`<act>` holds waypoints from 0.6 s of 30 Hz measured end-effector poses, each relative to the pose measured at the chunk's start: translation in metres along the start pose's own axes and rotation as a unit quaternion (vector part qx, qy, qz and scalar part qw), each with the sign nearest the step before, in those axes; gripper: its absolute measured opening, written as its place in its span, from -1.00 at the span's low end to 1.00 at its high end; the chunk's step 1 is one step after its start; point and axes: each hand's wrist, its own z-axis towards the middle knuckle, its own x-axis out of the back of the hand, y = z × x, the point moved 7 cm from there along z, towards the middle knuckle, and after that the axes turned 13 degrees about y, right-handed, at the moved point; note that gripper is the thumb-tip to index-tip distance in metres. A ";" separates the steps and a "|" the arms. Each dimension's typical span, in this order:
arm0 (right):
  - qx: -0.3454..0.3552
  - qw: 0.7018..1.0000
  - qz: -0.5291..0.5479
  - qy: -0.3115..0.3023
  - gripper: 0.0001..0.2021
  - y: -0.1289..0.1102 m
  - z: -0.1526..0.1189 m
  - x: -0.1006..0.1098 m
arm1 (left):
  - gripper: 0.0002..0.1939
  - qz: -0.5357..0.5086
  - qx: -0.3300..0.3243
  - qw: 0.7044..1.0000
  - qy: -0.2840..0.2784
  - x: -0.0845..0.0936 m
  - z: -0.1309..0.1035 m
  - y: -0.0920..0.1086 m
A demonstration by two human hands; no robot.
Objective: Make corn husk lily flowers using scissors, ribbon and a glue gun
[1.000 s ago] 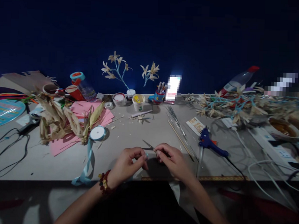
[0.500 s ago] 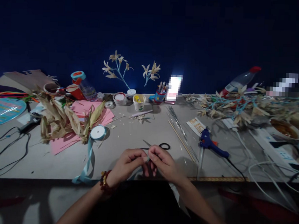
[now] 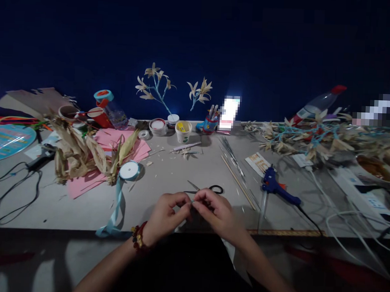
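Over the table's near edge, my left hand point(image 3: 170, 210) and my right hand point(image 3: 216, 210) meet fingertip to fingertip, both closed in a pinch. Between them shows a tiny bit of light blue ribbon, mostly hidden by the fingers. Just beyond my hands lie scissors point(image 3: 216, 189) with black handles, partly covered by my right hand. To the left, a spool of light blue ribbon point(image 3: 129, 171) lies flat. Its loose tail point(image 3: 117, 203) runs down to the table edge and bends toward my lap.
Dried corn husks point(image 3: 72, 153) lie over pink paper point(image 3: 78, 186) at left. Wires point(image 3: 232, 153), thin sticks point(image 3: 238, 182) and a blue glue gun point(image 3: 279, 188) lie at right, with cables beyond. Behind stand a paper cup point(image 3: 183, 132) and husk flowers on stems point(image 3: 159, 86).
My fingertips have shifted slightly and drawn closer together, so less of the light blue piece shows. The lower fingers of both hands are less visible. The whole view has shifted a little.
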 end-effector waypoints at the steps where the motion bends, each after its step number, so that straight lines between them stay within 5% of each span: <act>1: 0.010 1.000 -0.021 -0.004 -0.85 -0.003 0.000 0.000 | -0.72 0.007 -0.004 1.000 0.001 0.000 0.000 0.001; 11: 0.056 0.990 -0.128 -0.009 -0.93 -0.013 0.003 -0.001 | -0.76 0.063 -0.051 0.997 0.010 0.000 -0.002 0.003; 18: -0.107 0.981 0.155 0.039 -0.86 0.030 0.005 -0.020 | -0.68 -0.030 -0.043 0.999 -0.002 -0.001 -0.006 0.008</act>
